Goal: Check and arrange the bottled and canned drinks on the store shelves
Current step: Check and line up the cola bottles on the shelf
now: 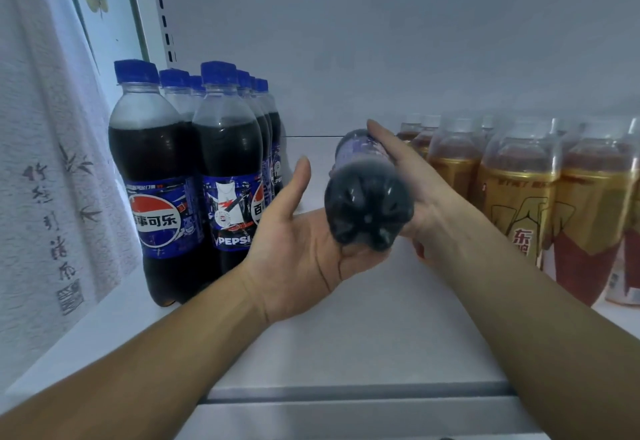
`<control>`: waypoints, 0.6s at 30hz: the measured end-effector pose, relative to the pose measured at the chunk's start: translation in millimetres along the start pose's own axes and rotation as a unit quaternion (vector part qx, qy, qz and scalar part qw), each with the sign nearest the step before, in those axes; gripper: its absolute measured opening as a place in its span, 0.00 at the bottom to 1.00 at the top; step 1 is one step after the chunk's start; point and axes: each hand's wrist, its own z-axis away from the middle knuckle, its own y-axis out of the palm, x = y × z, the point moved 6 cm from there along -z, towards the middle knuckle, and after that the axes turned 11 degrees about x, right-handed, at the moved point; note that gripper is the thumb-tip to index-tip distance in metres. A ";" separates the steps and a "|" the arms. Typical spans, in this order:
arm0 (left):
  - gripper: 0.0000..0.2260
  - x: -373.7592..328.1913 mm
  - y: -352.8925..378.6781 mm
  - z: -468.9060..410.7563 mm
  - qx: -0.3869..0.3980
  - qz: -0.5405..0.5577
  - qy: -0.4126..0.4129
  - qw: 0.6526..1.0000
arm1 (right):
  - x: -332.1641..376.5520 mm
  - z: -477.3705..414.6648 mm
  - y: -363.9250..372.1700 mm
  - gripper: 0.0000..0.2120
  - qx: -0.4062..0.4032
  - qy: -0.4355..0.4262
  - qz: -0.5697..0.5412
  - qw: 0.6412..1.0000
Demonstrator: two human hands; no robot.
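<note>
A dark Pepsi bottle (369, 207) lies horizontally above the white shelf (346, 318), its base turned toward me and its cap end pointing to the back. My left hand (294, 252) is palm up under the base, with the thumb straight and apart from the bottle; its fingers are hidden beneath it. My right hand (412, 176) grips the bottle's right side, fingers stretched along the label and thumb underneath. Several upright Pepsi bottles (225, 176) with blue caps stand in two rows at the left of the shelf.
Gold-and-red labelled drink bottles (519, 204) stand in rows at the right. A white curtain with ink writing (52, 180) hangs at the left. Behind is the white back panel, with a slotted upright (166, 24) at its left, and the shelf's front rail (346, 394) runs below my arms.
</note>
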 end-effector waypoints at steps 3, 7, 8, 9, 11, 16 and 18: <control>0.37 4.0 -4.3 -0.2 -0.074 -0.170 -0.033 0.982 | 4.4 -1.4 3.5 0.15 0.011 -0.027 -0.038 0.999; 0.22 1.7 -18.8 0.6 -0.144 -0.346 -0.024 0.927 | 13.3 2.4 15.9 0.17 0.114 -0.120 -0.011 0.986; 0.22 0.4 -22.1 1.0 -0.155 -0.366 -0.016 0.918 | 16.2 4.8 19.8 0.17 0.148 -0.143 0.009 0.979; 0.23 -1.3 -23.8 1.6 -0.161 -0.378 -0.006 0.911 | 19.3 6.5 23.0 0.19 0.180 -0.166 0.031 0.969; 0.25 -4.8 -25.0 1.4 -0.168 -0.394 0.022 0.903 | 23.4 8.5 26.4 0.24 0.225 -0.195 0.091 0.950; 0.30 -8.2 -31.6 -1.3 -0.178 -0.433 0.061 0.882 | 23.8 10.4 27.6 0.32 0.281 -0.193 0.164 0.926; 0.30 -9.7 -32.5 -2.1 -0.180 -0.438 0.072 0.878 | 23.6 8.9 25.7 0.33 0.263 -0.192 0.173 0.930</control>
